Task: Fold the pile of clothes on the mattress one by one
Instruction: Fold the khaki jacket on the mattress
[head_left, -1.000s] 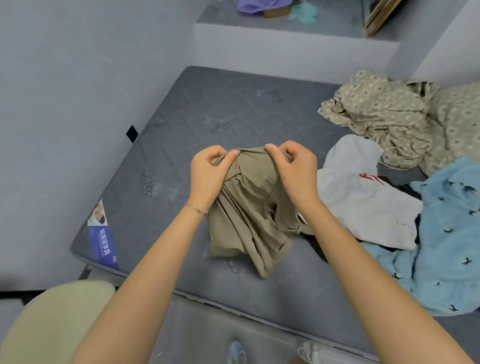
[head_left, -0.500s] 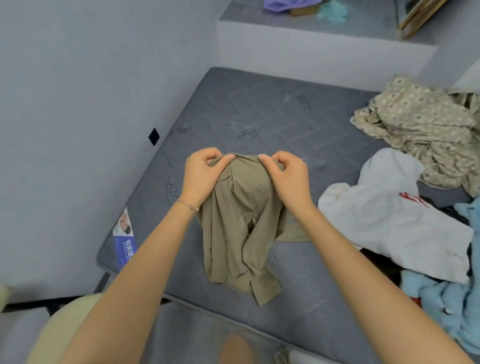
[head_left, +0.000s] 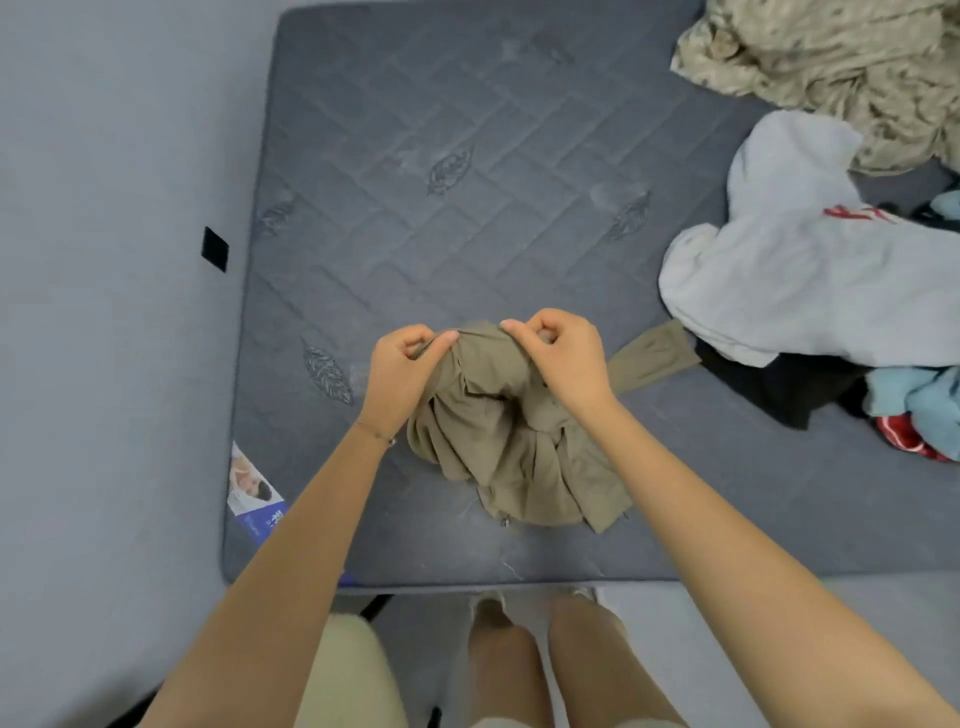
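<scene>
both hands pinch top edge of crumpled khaki cotton garment (head_left: 511, 431): left hand (head_left: 402, 371), right hand (head_left: 558, 358) | near front edge of dark grey quilted mattress (head_left: 415, 182) | step: finding edges | next: likely spread flat

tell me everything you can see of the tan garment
The tan garment is thin, soft-looking plain khaki cloth, crumpled and not yet folded. The left hand and right hand each pinch its top edge, close together. The rest hangs in loose folds, and its lower part is bunched on the grey mattress near the front edge. One flat strip, maybe a sleeve, lies out to the right toward the white garment. Whether they touch is unclear.
</scene>
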